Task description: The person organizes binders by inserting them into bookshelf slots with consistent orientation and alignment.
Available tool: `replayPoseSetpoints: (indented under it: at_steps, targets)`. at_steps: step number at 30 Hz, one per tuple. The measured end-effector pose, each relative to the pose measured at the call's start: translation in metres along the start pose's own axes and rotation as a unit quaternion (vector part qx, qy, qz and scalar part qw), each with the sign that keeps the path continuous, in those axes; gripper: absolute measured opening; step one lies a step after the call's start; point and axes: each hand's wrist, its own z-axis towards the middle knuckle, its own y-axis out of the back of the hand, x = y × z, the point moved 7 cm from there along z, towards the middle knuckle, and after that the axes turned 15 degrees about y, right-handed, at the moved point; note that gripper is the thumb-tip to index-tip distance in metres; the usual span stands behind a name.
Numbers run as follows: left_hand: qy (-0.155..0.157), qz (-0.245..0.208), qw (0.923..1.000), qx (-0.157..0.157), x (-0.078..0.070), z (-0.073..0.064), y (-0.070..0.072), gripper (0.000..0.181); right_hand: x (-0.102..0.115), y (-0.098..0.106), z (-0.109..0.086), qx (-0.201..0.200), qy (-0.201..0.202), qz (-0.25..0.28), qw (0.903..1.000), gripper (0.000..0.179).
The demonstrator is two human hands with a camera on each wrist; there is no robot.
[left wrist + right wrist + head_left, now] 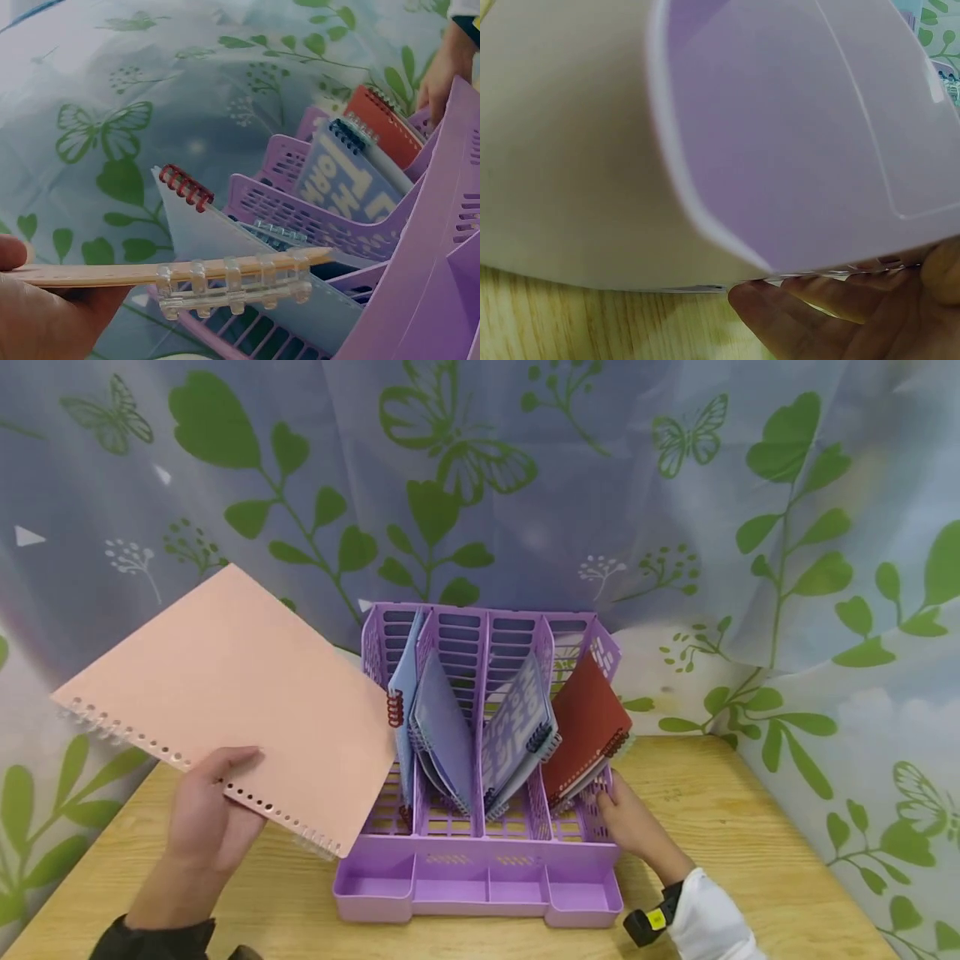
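My left hand holds a peach spiral notebook by its ring-bound edge, thumb on the cover and fingers underneath. The notebook is tilted in the air, left of a purple desk file organizer, and one corner overlaps it in the head view. In the left wrist view the notebook's clear rings face the slots. At the organizer's right side, my right hand grips the side wall; part of its fingers is hidden. Upright in the slots stand a light blue notebook, blue-grey notebooks, lettered blue notebooks and a red notebook.
The organizer has a front tray split into several compartments. It stands on a wooden table. Behind hangs a curtain printed with leaves and butterflies.
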Motion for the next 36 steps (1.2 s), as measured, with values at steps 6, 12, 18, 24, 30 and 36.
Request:
replayPoseSetpoints:
  at_steps: [6, 12, 18, 24, 30, 36]
  targets:
    - [0.02, 0.056, 0.9982, -0.014, 0.009, 0.012, -0.016, 0.071, 0.001, 0.0, -0.001, 0.005, 0.001, -0.004, 1.0, 0.038]
    - [0.026, 0.055, 0.9973, 0.04, 0.015, 0.031, -0.041, 0.047, -0.003, -0.001, -0.002, 0.005, -0.004, -0.008, 0.9999, 0.041]
    - [0.051, 0.119, 0.9889, 0.072, 0.018, 0.045, -0.061, 0.041, -0.003, -0.002, -0.003, 0.0, -0.008, 0.002, 1.0, 0.039]
    - [0.037, 0.13, 0.9872, 0.084, 0.023, 0.06, -0.069, 0.031, -0.001, 0.001, -0.001, 0.003, 0.0, -0.01, 0.9999, 0.042]
    - [0.026, 0.126, 0.9857, 0.109, 0.03, 0.075, -0.073, 0.024, -0.004, -0.001, -0.001, 0.0, -0.008, -0.011, 0.9999, 0.041]
    - [0.055, 0.156, 0.9797, 0.113, 0.042, 0.094, -0.066, 0.03, -0.005, -0.001, -0.001, 0.0, -0.009, -0.021, 0.9997, 0.04]
